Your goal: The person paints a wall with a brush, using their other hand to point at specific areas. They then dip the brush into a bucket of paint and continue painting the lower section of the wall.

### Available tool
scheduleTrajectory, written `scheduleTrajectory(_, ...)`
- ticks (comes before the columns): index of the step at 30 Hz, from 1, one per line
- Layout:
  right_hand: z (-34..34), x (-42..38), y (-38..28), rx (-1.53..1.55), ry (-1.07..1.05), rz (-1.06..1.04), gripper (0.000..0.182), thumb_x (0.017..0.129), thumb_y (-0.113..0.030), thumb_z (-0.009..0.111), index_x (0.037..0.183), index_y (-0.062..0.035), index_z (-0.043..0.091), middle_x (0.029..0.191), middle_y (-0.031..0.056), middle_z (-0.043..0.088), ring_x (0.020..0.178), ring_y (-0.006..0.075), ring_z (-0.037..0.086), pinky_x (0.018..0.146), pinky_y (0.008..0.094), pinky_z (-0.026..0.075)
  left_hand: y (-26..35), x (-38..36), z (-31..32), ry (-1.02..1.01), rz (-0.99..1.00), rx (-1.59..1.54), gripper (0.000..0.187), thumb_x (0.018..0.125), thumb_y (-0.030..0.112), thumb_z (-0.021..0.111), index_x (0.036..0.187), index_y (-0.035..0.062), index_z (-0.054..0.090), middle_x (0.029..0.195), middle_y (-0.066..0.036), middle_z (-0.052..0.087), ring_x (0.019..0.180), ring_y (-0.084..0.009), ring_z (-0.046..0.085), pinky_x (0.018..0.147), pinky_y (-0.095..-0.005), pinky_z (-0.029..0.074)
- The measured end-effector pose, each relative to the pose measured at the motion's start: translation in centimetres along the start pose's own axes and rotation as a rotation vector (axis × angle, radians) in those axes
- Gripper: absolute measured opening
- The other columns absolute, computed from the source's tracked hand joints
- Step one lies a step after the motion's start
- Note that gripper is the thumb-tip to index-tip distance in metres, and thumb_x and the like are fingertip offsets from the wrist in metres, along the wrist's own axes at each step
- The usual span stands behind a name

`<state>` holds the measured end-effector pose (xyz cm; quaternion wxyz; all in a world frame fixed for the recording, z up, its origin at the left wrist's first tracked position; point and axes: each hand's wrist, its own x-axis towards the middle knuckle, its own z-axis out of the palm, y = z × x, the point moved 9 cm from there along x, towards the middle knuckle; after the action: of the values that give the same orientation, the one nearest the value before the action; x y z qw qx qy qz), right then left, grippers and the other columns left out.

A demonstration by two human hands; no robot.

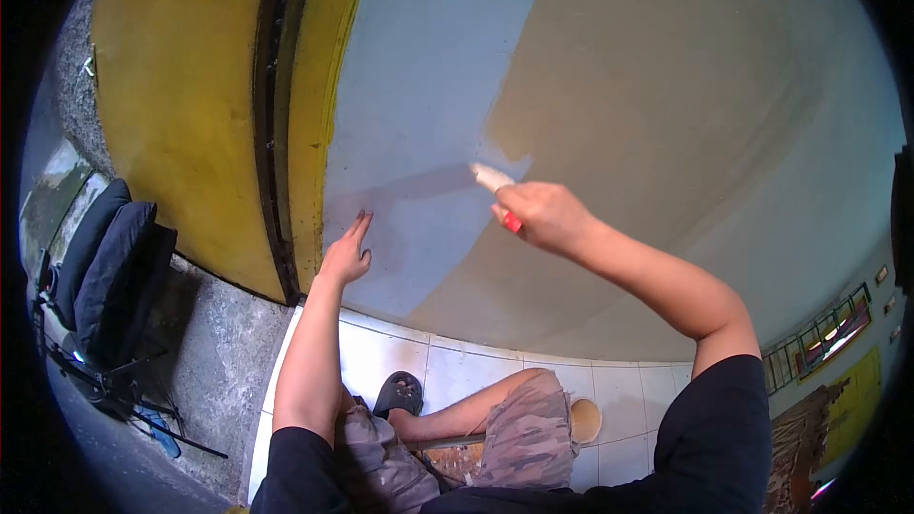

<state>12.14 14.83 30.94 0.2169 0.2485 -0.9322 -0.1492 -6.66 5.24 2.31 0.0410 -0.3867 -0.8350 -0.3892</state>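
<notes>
My right hand (545, 214) is closed around a paintbrush (489, 177). Its pale head points up and left, and a bit of red handle shows below my fingers. The tip overlaps the light blue-grey paint (428, 86) on the wall, near the border with the brownish part (647, 133). Low on the blue-grey area, my left hand (347, 257) has two fingers stretched toward the wall surface and the thumb apart, with nothing held. Beside my bent knee stands a round tub (586, 421) with a cream-coloured inside.
A yellow door (181, 86) with a dark edge borders the wall at left. Dark cushions (116, 266) rest on a black-framed stand over grey concrete. White tiles (381, 343) run along the wall's foot, with my sandalled foot (400, 394) on them. A green rack (819, 328) is far right.
</notes>
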Motion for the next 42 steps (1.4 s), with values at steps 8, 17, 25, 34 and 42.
scheduleTrajectory(8,-13.3,3.7,5.2,-0.317,0.266,0.057,0.012,0.082,-0.012,0.066,0.089,-0.0032,0.060,0.077,0.0121,0.064,0.067,0.0282,0.062,0.060,0.0362,0.052,0.5,-0.3,0.2,-0.056,-0.050,-0.010,0.080,0.076,0.010,0.056,0.147,0.0211,0.022,0.151,-0.009,0.027,0.114,-0.0395,0.052,0.095,-0.0445,0.046)
scheduleTrajectory(17,-2.6,-2.3,3.0,-0.407,0.039,-0.085,0.009,0.076,-0.010,0.060,0.079,-0.0025,0.055,0.082,0.0103,0.061,0.071,0.0211,0.062,0.056,0.0318,0.053,-0.1,-0.3,0.6,-0.052,-0.038,-0.009,0.079,0.076,0.011,0.056,0.147,0.0199,0.023,0.150,-0.009,0.028,0.114,-0.0388,0.051,0.096,-0.0441,0.046)
scheduleTrajectory(25,-7.5,-0.3,3.9,-0.183,0.097,-0.042,0.010,0.082,-0.011,0.065,0.080,-0.0057,0.056,0.068,0.0071,0.058,0.061,0.0237,0.059,0.054,0.0349,0.050,0.5,0.0,0.3,-0.032,-0.008,-0.018,0.078,0.075,0.011,0.056,0.146,0.0182,0.024,0.150,-0.009,0.028,0.116,-0.0378,0.050,0.096,-0.0442,0.046)
scheduleTrajectory(34,-27.5,9.5,8.5,-0.677,0.533,-0.018,0.010,0.081,-0.010,0.067,0.081,-0.0015,0.062,0.076,0.0126,0.065,0.066,0.0281,0.063,0.059,0.0351,0.053,-0.5,0.0,0.7,-0.012,0.011,-0.016,0.078,0.074,0.013,0.058,0.145,0.0145,0.025,0.148,-0.012,0.032,0.116,-0.0377,0.051,0.096,-0.0439,0.046)
scheduleTrajectory(42,-17.1,7.3,5.9,-0.268,0.140,-0.142,0.007,0.079,-0.008,0.067,0.079,-0.0068,0.061,0.071,0.0089,0.062,0.067,0.0251,0.063,0.061,0.0340,0.053,-0.8,-0.2,0.8,-0.073,-0.048,-0.008,0.077,0.076,0.014,0.057,0.146,0.0150,0.024,0.147,-0.012,0.034,0.119,-0.0343,0.050,0.099,-0.0425,0.044)
